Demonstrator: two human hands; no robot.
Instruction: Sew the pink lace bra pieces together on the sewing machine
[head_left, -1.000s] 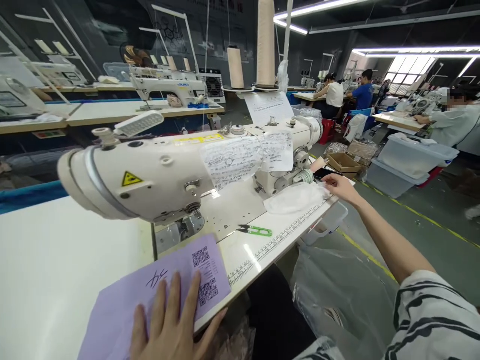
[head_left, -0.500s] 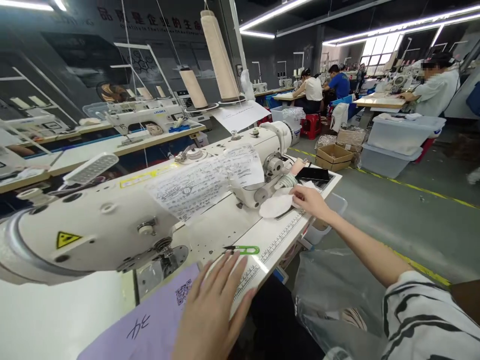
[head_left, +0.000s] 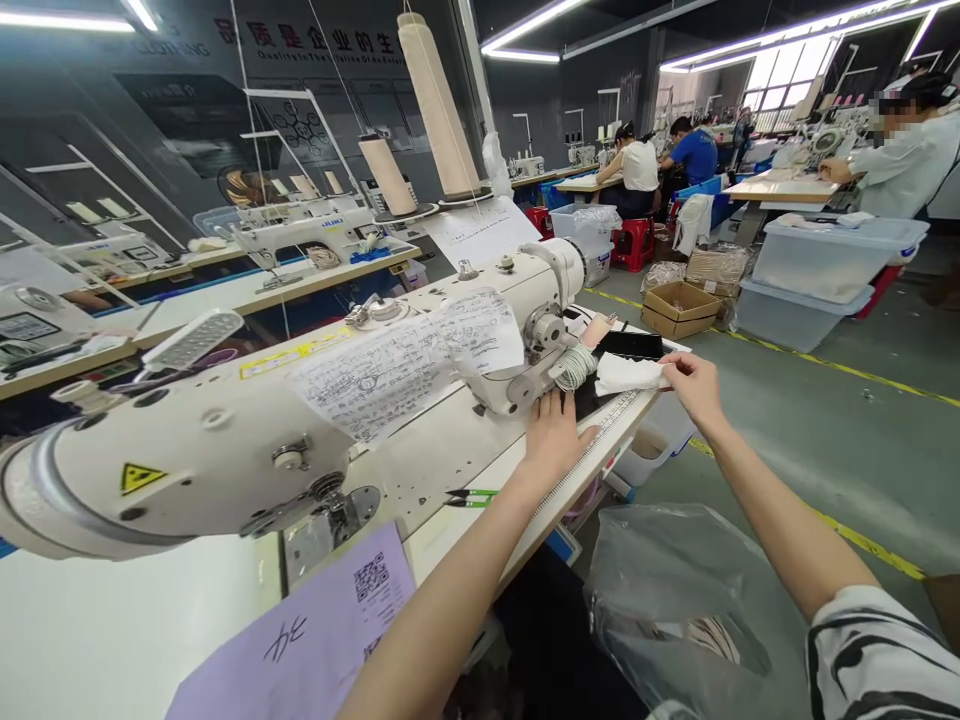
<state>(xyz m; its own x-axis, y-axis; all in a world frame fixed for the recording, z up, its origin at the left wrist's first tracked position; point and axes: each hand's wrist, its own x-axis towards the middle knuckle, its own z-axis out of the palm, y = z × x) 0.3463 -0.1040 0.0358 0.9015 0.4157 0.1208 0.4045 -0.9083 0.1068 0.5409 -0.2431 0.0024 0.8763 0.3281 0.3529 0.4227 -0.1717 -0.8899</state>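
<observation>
My right hand (head_left: 694, 392) pinches the right end of a soft white piece of cloth or tissue (head_left: 628, 376) at the table's right edge. My left hand (head_left: 556, 440) lies flat on the table with its fingers stretched out, holding nothing; its fingertips reach a flat dark item (head_left: 589, 408) beside the white piece. Just beyond the fingertips is a coil of pale cord (head_left: 574, 369). A black phone-like slab (head_left: 630, 346) lies behind the white piece. Green-handled thread snips (head_left: 471, 497) rest on the table, partly behind my left forearm.
A white sewing machine (head_left: 225, 430) with a handwritten sheet (head_left: 405, 365) spans the table. A purple paper (head_left: 315, 630) marked 34 lies at its front. A clear plastic bag (head_left: 675, 570) hangs below the table edge. Other people sit working at the back right.
My left hand has moved from near the snips to the far right part of the table. My right hand has drawn the white piece rightward, bunching it and showing the dark item beneath.
</observation>
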